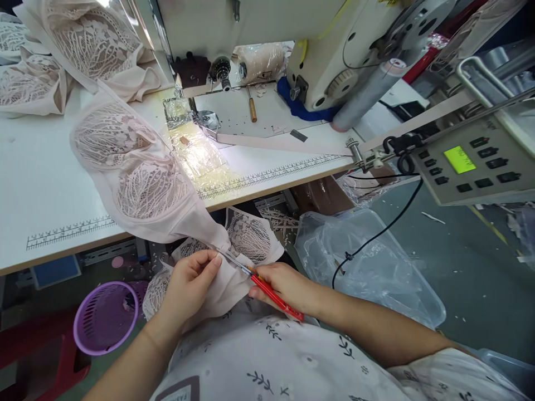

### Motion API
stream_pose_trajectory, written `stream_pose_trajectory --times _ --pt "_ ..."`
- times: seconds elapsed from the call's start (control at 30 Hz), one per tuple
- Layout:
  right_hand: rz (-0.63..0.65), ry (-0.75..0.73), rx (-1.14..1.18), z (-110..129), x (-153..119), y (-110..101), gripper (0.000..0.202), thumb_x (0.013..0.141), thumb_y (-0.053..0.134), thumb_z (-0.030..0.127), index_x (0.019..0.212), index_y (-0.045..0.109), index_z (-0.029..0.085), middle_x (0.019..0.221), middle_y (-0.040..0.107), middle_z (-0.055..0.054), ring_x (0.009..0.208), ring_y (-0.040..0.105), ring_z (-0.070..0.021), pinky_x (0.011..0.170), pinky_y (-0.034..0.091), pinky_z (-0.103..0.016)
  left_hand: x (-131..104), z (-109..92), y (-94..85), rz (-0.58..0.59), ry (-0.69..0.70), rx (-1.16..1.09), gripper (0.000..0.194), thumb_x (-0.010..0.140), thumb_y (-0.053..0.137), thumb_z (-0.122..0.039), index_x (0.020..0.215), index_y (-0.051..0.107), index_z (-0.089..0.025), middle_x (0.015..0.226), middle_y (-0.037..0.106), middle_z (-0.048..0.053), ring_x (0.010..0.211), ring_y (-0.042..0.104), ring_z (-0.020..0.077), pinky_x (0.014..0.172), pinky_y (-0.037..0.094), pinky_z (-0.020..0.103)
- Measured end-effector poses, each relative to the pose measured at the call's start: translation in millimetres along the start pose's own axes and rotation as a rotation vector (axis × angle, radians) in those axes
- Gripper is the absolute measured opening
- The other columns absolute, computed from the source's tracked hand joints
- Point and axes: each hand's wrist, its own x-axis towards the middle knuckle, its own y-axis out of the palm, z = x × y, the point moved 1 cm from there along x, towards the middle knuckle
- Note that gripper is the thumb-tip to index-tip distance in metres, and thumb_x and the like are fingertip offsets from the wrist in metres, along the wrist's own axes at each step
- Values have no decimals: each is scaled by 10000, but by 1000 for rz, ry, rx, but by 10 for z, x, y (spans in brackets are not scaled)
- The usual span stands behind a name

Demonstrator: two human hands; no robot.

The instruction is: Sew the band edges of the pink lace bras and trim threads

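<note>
A pale pink lace bra [152,192] lies partly on the white table and hangs over its front edge toward my lap. My left hand [194,281] pinches the fabric at its lower end between thumb and fingers. My right hand [280,284] is closed round red-handled scissors [276,298], whose metal blades point up and left to the fabric beside my left fingertips. Whether the blades are parted is too small to tell. More lace pieces [253,236] rest on my lap under the bra.
A sewing machine [317,72] stands on the table [37,167], with a control panel [476,159] at the right. Below are a purple basket [106,317] and a clear plastic bin [422,284]. Other lace bras [98,44] lie at the back left.
</note>
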Motion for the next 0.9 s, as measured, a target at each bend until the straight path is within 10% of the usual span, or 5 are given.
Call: stream_pose_trajectory --times 0.37,0.7,0.9 --pt "-328 -107 152 261 15 -466 538 696 611 683 637 362 209 611 405 42 564 372 -107 521 303 -230 -174 -15 49 7 143 33 435 845 601 -349 1243 508 -202 612 571 -44 502 444 101 492 350 213" --pt "-38 -211 439 356 184 -295 188 714 619 314 700 485 184 606 440 52 531 373 -86 489 329 -213 -197 -14 117 198 353 158 478 895 517 -272 1344 367 -203 636 576 -52 495 491 111 550 404 231" --pt "-292 -333 164 353 143 -361 218 665 548 239 607 340 209 595 386 37 571 370 -111 541 322 -244 -174 -36 -47 264 425 431 408 893 446 -218 1298 420 -178 791 686 26 630 604 156 613 437 245"
